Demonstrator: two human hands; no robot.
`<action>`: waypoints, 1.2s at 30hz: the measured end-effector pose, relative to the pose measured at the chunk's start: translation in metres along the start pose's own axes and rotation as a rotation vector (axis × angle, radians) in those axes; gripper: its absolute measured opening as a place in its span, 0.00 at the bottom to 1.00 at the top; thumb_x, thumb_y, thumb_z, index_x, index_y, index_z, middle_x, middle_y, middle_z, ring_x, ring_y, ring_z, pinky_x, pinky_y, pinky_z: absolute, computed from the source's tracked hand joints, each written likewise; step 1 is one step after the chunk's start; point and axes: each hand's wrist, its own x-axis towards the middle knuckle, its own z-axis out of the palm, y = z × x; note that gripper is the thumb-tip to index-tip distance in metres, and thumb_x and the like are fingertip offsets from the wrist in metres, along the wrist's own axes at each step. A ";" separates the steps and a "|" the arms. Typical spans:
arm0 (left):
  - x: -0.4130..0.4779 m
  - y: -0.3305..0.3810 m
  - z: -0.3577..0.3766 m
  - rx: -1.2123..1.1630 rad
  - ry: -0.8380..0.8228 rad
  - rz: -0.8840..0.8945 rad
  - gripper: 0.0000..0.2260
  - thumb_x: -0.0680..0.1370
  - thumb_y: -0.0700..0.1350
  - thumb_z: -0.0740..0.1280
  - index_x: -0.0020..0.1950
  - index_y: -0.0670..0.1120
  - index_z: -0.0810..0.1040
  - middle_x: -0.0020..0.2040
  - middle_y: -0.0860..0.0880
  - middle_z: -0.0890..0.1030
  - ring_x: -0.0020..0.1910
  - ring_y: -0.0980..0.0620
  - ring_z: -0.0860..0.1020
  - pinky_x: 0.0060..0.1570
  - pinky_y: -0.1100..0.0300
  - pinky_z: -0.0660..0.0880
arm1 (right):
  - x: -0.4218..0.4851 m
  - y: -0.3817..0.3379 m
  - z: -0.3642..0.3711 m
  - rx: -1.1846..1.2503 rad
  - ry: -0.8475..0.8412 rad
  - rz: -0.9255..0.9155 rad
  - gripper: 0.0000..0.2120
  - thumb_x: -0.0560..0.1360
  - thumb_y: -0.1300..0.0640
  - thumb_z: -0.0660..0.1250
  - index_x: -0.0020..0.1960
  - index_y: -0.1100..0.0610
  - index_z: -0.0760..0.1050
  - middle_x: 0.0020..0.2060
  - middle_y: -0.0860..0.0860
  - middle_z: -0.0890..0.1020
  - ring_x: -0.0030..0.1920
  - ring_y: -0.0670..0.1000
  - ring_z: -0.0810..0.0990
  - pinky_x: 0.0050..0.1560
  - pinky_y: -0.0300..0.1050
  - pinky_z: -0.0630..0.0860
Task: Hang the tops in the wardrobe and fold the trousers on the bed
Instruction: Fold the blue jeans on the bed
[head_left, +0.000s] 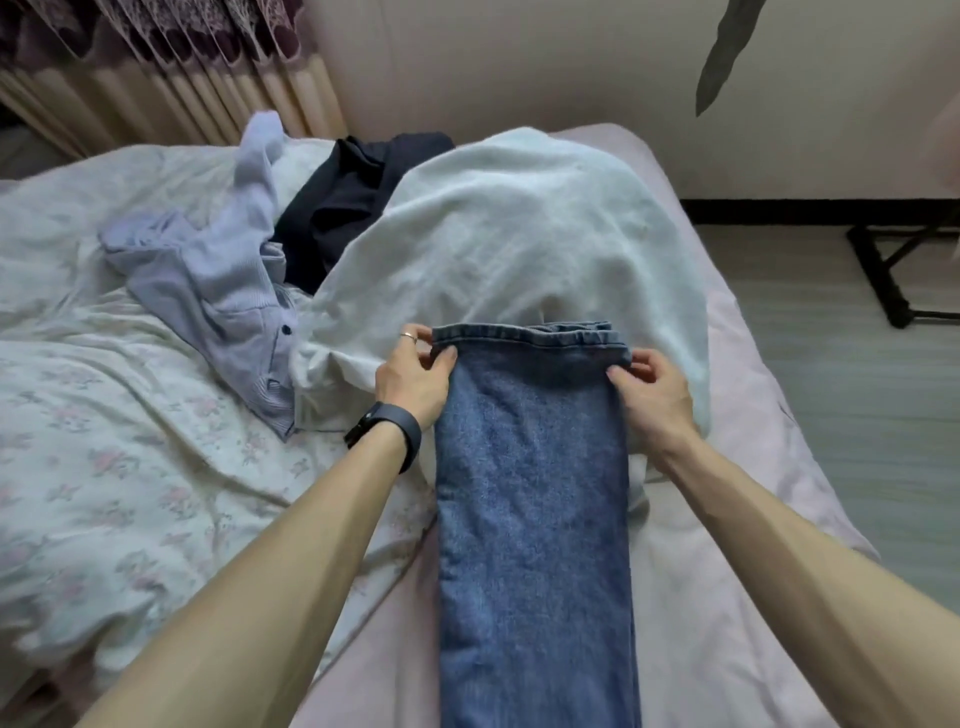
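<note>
Pinching the hem corners of the blue jeans (535, 493), left hand (415, 382) and right hand (652, 395) each grip denim. Fabric looks heavy, limp, non-slippery. Hem corners suit folding on the bed (727, 597).

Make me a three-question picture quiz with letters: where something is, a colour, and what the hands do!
1. Where is the dark top? A on the floor; B between the striped shirt and the white top; C on a chair.
2. What colour are the jeans? A red; B green; C blue.
3. What do the left hand and right hand do? A pinch the jeans' end; B lie flat; C hold a hanger.
Answers: B, it lies between them; C, they are blue; A, each pinches a corner.
</note>
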 end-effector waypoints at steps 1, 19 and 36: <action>0.000 -0.005 0.000 -0.019 -0.011 -0.018 0.14 0.77 0.56 0.70 0.58 0.55 0.72 0.44 0.60 0.79 0.46 0.54 0.78 0.47 0.60 0.71 | 0.002 -0.001 0.003 0.060 -0.032 0.000 0.09 0.75 0.54 0.73 0.54 0.50 0.78 0.48 0.45 0.83 0.51 0.47 0.81 0.58 0.45 0.78; -0.147 -0.055 0.037 0.387 0.179 0.458 0.34 0.73 0.44 0.68 0.79 0.45 0.62 0.79 0.44 0.61 0.76 0.43 0.63 0.72 0.40 0.63 | -0.114 0.056 0.014 -0.622 0.164 -0.611 0.27 0.79 0.51 0.65 0.75 0.58 0.67 0.77 0.56 0.63 0.75 0.59 0.65 0.71 0.57 0.64; -0.434 -0.219 -0.010 0.759 -0.483 0.600 0.29 0.78 0.57 0.58 0.79 0.48 0.65 0.80 0.49 0.59 0.78 0.48 0.61 0.72 0.40 0.55 | -0.445 0.222 -0.046 -1.108 -0.351 -0.494 0.31 0.80 0.44 0.54 0.80 0.54 0.61 0.81 0.55 0.56 0.80 0.54 0.55 0.75 0.63 0.57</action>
